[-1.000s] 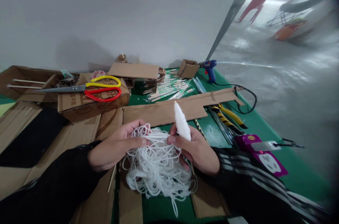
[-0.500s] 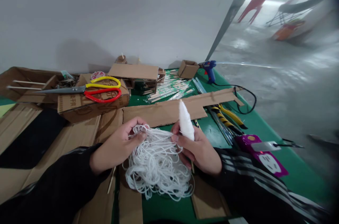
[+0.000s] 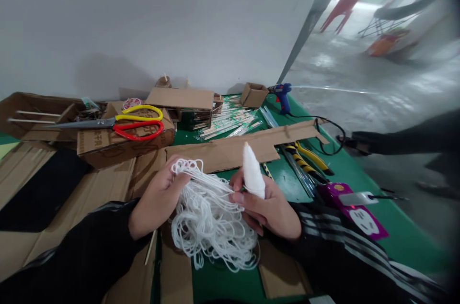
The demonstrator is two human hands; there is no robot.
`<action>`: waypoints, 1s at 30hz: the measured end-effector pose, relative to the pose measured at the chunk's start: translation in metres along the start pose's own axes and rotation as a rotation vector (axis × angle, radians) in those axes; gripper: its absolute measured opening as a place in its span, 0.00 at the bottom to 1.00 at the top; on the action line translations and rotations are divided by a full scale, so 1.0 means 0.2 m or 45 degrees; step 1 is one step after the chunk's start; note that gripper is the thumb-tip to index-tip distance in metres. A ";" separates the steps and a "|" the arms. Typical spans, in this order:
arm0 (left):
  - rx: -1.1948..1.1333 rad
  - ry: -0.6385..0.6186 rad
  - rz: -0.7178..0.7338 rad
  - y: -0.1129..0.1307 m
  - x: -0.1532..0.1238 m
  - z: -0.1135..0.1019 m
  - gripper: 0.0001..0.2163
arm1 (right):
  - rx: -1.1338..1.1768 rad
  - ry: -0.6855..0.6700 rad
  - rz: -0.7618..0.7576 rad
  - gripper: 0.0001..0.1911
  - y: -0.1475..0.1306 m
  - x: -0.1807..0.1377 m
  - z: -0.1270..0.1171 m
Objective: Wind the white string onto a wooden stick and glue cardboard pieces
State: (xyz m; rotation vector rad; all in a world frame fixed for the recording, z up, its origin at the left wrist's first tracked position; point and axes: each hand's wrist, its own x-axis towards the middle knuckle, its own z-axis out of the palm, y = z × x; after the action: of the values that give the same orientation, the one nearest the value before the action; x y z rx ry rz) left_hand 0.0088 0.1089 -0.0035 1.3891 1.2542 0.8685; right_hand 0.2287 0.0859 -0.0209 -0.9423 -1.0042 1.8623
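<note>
A loose, tangled heap of white string [image 3: 212,227] hangs and rests between my hands, over the green tabletop. My left hand [image 3: 158,198] is closed on a bunch of its strands, with loops sticking out above the thumb. Strands run across to my right hand [image 3: 268,206], which pinches them between thumb and fingertips. That same hand also holds a white cone wrapped in string [image 3: 253,172], its point upward. Its lower end is hidden in the palm.
Scissors with red and yellow handles [image 3: 138,122] lie on a cardboard box [image 3: 125,143] at left. Flat cardboard [image 3: 223,151] lies beyond my hands. At right are pliers [image 3: 312,158], a blue glue gun [image 3: 283,98] and a purple power strip [image 3: 355,210]. A person's leg [image 3: 406,136] shows beyond the table.
My left hand has turned and lifted its bunch of string slightly, bringing the loops up higher. My right hand stays about in place. A person's leg has come into view at right.
</note>
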 end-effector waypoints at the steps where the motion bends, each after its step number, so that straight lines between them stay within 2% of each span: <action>1: -0.193 0.011 -0.035 0.00 -0.01 0.01 0.10 | -0.008 -0.026 0.007 0.14 0.00 0.00 0.00; 4: -0.665 -0.052 -0.187 0.00 -0.03 0.02 0.10 | -0.015 -0.058 0.031 0.13 0.01 -0.01 0.01; 6: -0.779 -0.073 -0.276 0.01 -0.04 0.03 0.08 | 0.003 -0.051 0.045 0.12 0.01 -0.01 0.02; 12: -0.682 -0.183 -0.354 0.01 -0.05 0.04 0.07 | 0.082 -0.035 0.013 0.09 0.01 0.00 0.02; 14: -0.626 -0.260 -0.396 0.02 -0.05 0.03 0.12 | 0.092 -0.026 0.010 0.08 0.00 0.00 0.02; 16: -0.581 -0.428 -0.441 0.04 -0.06 0.01 0.19 | 0.100 -0.032 0.011 0.08 0.00 0.00 0.02; 19: -0.470 -0.715 -0.421 0.08 -0.07 0.00 0.20 | 0.098 -0.062 0.019 0.06 0.00 0.00 0.01; 21: -0.323 -0.810 -0.367 0.08 -0.06 0.00 0.21 | 0.094 -0.076 0.030 0.06 0.01 0.00 0.01; 23: -0.170 -0.788 -0.300 0.08 -0.06 0.01 0.18 | 0.103 -0.079 0.033 0.06 0.01 0.00 0.01; 26: -0.029 -0.667 -0.185 0.07 -0.05 0.03 0.09 | 0.131 -0.086 0.017 0.06 0.01 0.00 0.01; 30: -0.136 -0.569 -0.208 0.09 -0.06 0.04 0.06 | 0.168 -0.085 0.011 0.06 0.01 0.00 0.02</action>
State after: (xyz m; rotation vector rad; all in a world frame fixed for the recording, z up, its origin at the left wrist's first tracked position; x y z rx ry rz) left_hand 0.0190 0.0963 0.0134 1.2856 0.9460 0.4703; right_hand 0.2244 0.0847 -0.0216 -0.8123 -0.9060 1.9528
